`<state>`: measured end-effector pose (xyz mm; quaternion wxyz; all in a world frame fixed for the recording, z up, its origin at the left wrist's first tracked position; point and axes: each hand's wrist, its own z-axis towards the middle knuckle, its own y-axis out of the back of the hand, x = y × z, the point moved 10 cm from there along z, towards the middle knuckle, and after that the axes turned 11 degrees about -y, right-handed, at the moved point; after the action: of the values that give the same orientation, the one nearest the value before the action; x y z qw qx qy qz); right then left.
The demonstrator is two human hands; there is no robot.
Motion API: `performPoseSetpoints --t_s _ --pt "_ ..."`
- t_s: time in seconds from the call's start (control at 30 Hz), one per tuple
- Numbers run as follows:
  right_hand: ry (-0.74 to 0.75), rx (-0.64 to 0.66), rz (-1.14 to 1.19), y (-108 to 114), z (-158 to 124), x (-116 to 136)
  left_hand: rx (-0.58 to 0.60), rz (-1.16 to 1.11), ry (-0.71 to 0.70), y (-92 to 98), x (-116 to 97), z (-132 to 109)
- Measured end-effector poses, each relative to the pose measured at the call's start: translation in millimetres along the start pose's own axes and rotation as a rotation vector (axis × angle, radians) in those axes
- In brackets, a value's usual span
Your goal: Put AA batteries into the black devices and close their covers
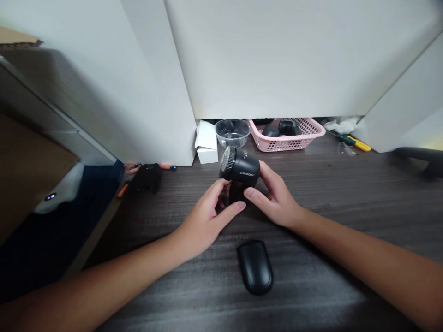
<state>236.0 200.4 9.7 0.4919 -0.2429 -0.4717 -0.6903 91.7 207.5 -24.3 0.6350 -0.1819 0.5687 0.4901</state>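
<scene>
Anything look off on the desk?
Loose orange-and-blue batteries lie scattered at the far left of the desk, beside a crumpled black item, rather than in the pink basket. The black lint shaver between the left hand and right hand looks undamaged.

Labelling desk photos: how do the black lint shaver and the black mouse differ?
The black lint shaver is held between the left hand and right hand, while the black mouse lies flat on the desk. The shaver has a round ridged head and white lettering; the mouse is a smooth oval with no lettering showing. Both are black.
</scene>
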Motion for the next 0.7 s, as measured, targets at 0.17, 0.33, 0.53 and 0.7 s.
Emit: performPoseSetpoints --t_s 0.17,0.33,0.53,0.7 --pt "0.12 -0.092 -0.089 7.8 -1.0 18.5 -0.154 -0.112 0.007 12.3 5.0 -2.1" --pt "0.26 -0.089 -0.291 4.6 -4.3 27.8 -0.208 -0.358 -0.042 16.9 7.2 -4.3" --pt "0.353 -0.129 -0.361 2.7 -8.8 29.0 -0.232 -0.454 -0.022 15.0 4.6 -1.9" --pt "0.176 -0.155 -0.186 11.1 2.7 6.3 -0.2 -0.369 -0.034 13.4 -0.4 0.5"
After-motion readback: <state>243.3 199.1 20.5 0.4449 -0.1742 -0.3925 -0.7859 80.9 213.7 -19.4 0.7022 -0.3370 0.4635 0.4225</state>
